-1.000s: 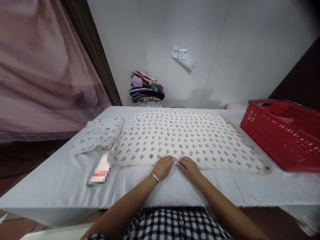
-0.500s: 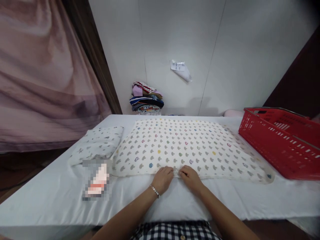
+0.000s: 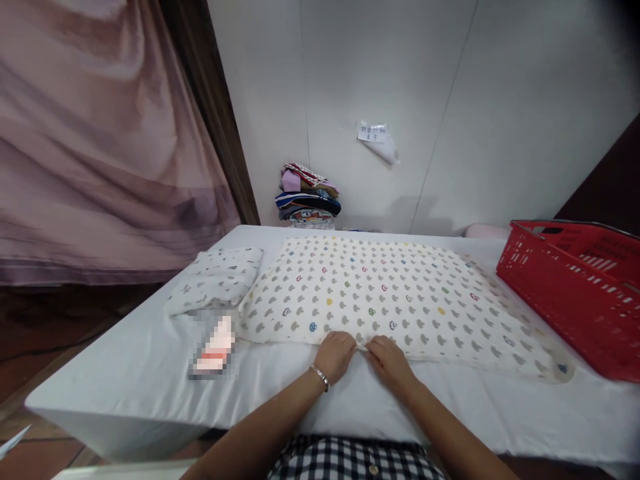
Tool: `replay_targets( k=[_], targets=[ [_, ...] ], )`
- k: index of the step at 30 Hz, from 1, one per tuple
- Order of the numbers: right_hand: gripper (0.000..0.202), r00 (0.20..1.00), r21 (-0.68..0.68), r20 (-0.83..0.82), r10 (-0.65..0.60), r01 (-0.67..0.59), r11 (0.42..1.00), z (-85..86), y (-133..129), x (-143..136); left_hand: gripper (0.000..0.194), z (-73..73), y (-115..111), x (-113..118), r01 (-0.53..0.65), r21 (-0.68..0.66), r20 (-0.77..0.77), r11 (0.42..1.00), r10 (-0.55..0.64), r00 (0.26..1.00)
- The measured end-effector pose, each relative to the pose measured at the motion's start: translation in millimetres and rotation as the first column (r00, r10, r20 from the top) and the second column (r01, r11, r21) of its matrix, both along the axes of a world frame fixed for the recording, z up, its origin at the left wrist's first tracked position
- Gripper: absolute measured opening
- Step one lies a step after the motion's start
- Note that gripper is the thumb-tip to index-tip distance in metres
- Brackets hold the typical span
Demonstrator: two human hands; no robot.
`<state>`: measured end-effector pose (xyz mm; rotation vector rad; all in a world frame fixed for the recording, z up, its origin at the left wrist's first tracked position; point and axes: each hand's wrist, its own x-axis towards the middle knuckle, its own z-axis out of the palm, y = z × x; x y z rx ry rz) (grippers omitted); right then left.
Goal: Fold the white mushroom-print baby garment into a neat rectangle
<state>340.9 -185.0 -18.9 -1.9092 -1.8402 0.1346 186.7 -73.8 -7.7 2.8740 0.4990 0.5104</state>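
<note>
A white cloth [image 3: 345,287] printed with grey and coloured mushrooms lies spread flat across the table. My left hand [image 3: 336,355], with a silver bracelet at the wrist, has its fingers closed on the cloth's near edge. Close beside it on the same edge, my right hand [image 3: 389,357] pinches the fabric, thumb and fingers together. A short stretch of the hem shows between the two hands. To the left of the cloth lies a folded white cloth [image 3: 217,277] with a small print.
The table has a white cover [image 3: 135,367]. A red basket [image 3: 575,287] stands at the right, near the cloth's edge. Folded clothes [image 3: 309,197] are stacked at the back by the wall. A pixelated item [image 3: 216,347] lies at the left; a pink curtain [image 3: 100,147] hangs beyond.
The view has turned slightly left, so everything sits further right in the picture. Both hands stay at the near hem, with their fingers slightly shifted.
</note>
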Motion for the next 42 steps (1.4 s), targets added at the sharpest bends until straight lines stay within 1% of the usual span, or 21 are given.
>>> replay_targets(
  k=[3, 5, 8, 11, 14, 16, 18, 21, 27, 30, 33, 36, 39, 42],
  targets=[
    [0.023, 1.0, -0.022, -0.008, -0.002, 0.002, 1.0, 0.3, 0.0, -0.5, 0.009, 0.0, -0.4, -1.5, -0.007, 0.019, -0.043, 1.0, 0.008, 0.999],
    [0.022, 1.0, -0.048, -0.002, -0.02, 0.02, 0.999, 2.0, 0.2, -1.0, 0.009, 0.4, -0.6, -2.6, -0.027, 0.03, -0.057, 0.999, 0.029, 0.998],
    [0.019, 0.999, -0.074, 0.045, -0.026, 0.029, 0.997, 6.0, 2.7, -3.8, 0.008, 1.7, -0.7, -3.9, -0.057, 0.05, -0.069, 0.997, 0.06, 0.996],
    [0.016, 0.995, -0.086, 0.101, -0.002, 0.011, 0.996, 8.5, 8.5, -9.8, 0.007, 3.6, -0.6, -5.3, -0.051, 0.046, -0.042, 0.998, 0.053, 0.998],
    [0.016, 0.992, -0.091, 0.129, 0.01, 0.002, 0.996, 6.7, 15.2, -16.0, 0.008, 4.6, -0.6, -7.1, -0.016, 0.044, -0.009, 0.999, 0.016, 1.0],
    [0.016, 0.99, -0.109, 0.137, 0.015, 0.0, 0.994, 3.8, 18.0, -18.1, 0.007, 3.9, -0.4, -8.5, -0.01, 0.052, -0.021, 0.999, 0.011, 1.0],
    [0.017, 0.991, -0.121, 0.13, 0.022, -0.006, 0.993, 1.3, 18.9, -18.3, 0.008, 2.8, 0.6, -10.3, -0.022, 0.065, -0.049, 0.998, 0.025, 0.999],
    [0.018, 0.996, -0.106, 0.087, 0.026, -0.017, 0.994, -0.2, 18.1, -16.7, 0.012, 2.4, 5.0, -14.3, -0.062, 0.075, -0.061, 0.995, 0.067, 0.996],
    [0.018, 0.998, -0.101, 0.058, 0.015, -0.009, 0.995, 4.0, 16.9, -15.5, 0.018, 7.1, 21.0, -31.7, -0.175, 0.087, -0.024, 0.981, 0.177, 0.984],
    [0.023, 0.996, -0.12, 0.08, 0.036, -0.026, 0.992, 7.4, 17.1, -15.8, 0.022, 9.5, 25.6, -44.1, -0.183, 0.093, -0.006, 0.979, 0.184, 0.983],
    [0.024, 0.989, -0.154, 0.122, 0.078, -0.059, 0.986, 10.9, 18.3, -18.0, 0.023, 10.9, 25.0, -54.9, -0.167, 0.103, 0.001, 0.981, 0.168, 0.986],
    [0.024, 0.982, -0.134, 0.158, 0.101, -0.08, 0.988, 14.5, 22.6, -26.0, 0.023, 9.0, 21.7, -60.1, -0.156, 0.1, -0.023, 0.983, 0.159, 0.987],
    [0.025, 0.974, -0.106, 0.19, 0.124, -0.106, 0.989, 17.0, 30.8, -39.3, 0.024, 3.4, 19.6, -60.3, -0.15, 0.079, -0.052, 0.985, 0.155, 0.987],
    [0.023, 0.965, -0.11, 0.211, 0.155, -0.134, 0.985, 16.2, 39.8, -52.0, 0.023, -2.3, 20.1, -59.3, -0.138, 0.068, -0.078, 0.988, 0.143, 0.987]
  ],
)
